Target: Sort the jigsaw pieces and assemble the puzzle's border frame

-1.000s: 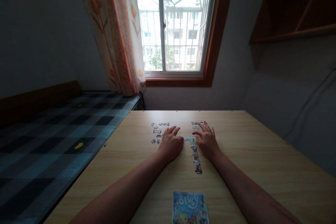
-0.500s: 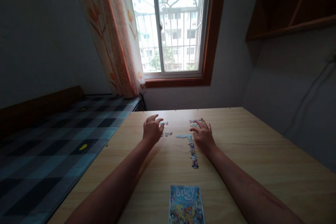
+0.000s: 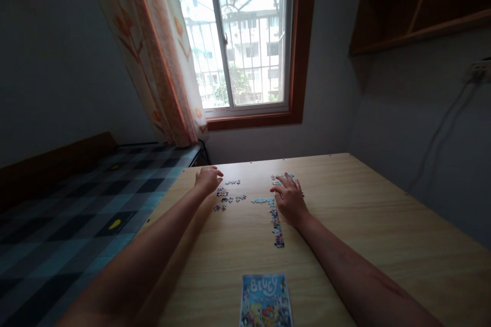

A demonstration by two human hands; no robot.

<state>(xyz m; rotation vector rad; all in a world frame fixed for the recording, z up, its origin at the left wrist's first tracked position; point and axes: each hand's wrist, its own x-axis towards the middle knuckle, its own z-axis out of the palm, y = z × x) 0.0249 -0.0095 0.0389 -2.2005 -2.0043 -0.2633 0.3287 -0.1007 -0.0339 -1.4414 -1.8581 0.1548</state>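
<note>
Puzzle pieces [image 3: 241, 197] lie in small, loose rows on the left half of a pale wooden table [image 3: 330, 276], toward its far side. Left hand [image 3: 208, 180] is just beyond and to the left of them, near the table's far left corner; its fingers are bent and close together, with the thumb a little apart from them, and whether anything is tucked under the palm cannot be told. Right hand [image 3: 290, 198] has its fingers spread apart over a second group of pieces [image 3: 274, 178], partly hiding them; whether the fingertips touch those pieces is unclear. Just beside this hand, on its left, is a joined strip [image 3: 276, 227] of puzzle, bent at a corner, one arm running toward the near edge and a shorter pale blue arm [image 3: 261, 201] reaching left. Nearer the person, a picture sheet [image 3: 265, 302] marked "Bluey" lies flat. A bed [image 3: 115, 204] with a checked cover stands left of the table, and beyond are a flowered curtain [image 3: 153, 61] and a window [image 3: 251, 51].
</note>
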